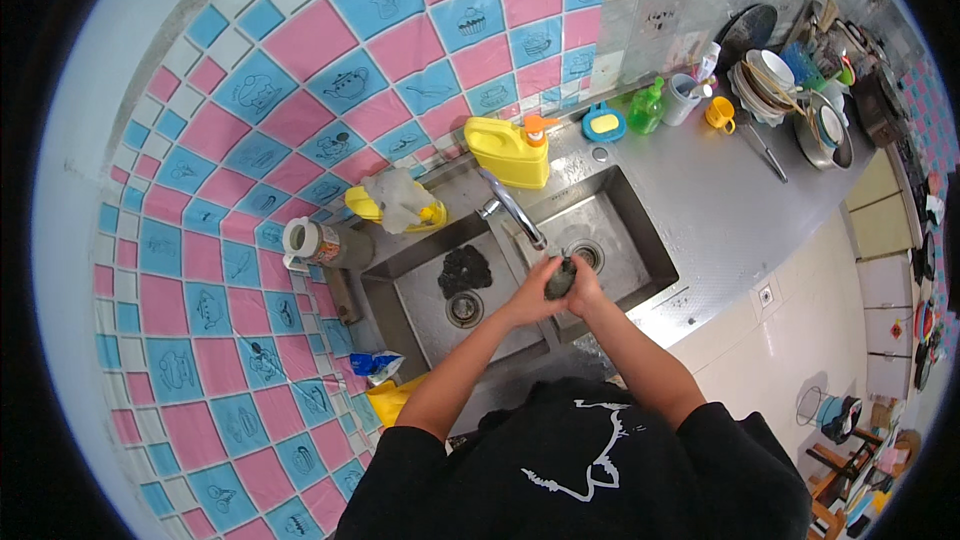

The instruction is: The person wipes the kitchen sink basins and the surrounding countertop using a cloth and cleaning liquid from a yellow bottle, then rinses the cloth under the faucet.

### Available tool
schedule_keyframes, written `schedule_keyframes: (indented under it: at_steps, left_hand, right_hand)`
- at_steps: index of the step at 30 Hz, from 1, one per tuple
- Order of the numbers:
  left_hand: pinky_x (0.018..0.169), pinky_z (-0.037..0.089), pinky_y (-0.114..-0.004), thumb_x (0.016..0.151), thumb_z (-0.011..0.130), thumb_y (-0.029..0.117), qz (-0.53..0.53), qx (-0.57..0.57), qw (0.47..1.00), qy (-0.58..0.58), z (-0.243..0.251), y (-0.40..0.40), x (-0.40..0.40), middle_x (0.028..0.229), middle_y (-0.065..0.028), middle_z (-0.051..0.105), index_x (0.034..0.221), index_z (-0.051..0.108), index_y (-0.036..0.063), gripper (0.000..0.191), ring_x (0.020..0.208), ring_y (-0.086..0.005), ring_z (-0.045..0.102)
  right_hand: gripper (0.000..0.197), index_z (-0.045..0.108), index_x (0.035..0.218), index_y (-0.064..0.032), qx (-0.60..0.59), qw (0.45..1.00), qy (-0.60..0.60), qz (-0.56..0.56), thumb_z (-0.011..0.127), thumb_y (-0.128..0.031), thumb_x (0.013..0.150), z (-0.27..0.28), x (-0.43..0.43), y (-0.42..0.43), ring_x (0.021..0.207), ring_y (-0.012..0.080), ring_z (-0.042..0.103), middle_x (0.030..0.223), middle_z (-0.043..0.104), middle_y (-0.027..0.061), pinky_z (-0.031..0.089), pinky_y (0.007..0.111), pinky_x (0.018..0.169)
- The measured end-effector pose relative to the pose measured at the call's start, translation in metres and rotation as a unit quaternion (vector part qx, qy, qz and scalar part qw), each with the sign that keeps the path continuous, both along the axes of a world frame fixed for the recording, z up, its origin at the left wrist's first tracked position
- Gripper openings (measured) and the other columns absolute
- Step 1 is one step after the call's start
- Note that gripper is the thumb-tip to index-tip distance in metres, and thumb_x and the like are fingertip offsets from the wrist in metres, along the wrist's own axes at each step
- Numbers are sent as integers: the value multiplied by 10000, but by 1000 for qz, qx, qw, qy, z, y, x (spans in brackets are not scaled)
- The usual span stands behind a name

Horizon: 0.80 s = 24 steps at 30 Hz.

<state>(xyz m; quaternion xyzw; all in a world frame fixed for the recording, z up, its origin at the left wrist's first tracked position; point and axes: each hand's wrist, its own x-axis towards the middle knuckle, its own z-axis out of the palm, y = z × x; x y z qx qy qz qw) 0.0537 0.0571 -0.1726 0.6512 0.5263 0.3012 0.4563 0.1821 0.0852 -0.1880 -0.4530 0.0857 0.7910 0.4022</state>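
Both of my hands are cupped around a small dark grey-green object (559, 282), rounded in shape; I cannot tell exactly what it is. My left hand (531, 297) holds it from the left and my right hand (586, 291) from the right. They are over the near part of the right basin (626, 247) of a double steel sink, just below the spout of the chrome faucet (516, 208). Part of the object is hidden by my fingers. A dark, crumpled, wet-looking item (465, 270) lies in the left basin (420, 315), beside its drain (465, 308).
Behind the sink stand a yellow jug (510, 154), another yellow container (427, 216) and a clear plastic pitcher (337, 244). A soap dish (604, 123), green pump bottle (646, 106), grey cup (679, 99), orange mug (720, 114) and stacked bowls (757, 90) line the steel counter (697, 187).
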Motion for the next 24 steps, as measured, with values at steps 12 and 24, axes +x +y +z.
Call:
schedule_keyframes:
  at_steps: [12,24]
  left_hand:
    - [419,366,-245,622,667,108,55,-388,917,-67,12,2,-6,698,4,519,915,531,96,324,562,-108,485]
    - [387,382,-303,683,630,89,-88,-308,943,87,64,18,43,710,-76,547,890,475,59,260,550,-168,526]
  right_hand:
    - [504,429,1171,-91,541,589,-501,331,536,-58,680,44,36,-42,964,282,485,1099,475,133,380,369,845]
    - [360,484,979,-50,647,239,-573,442,586,-183,660,36,61,3,669,295,588,752,570,108,477,367,541]
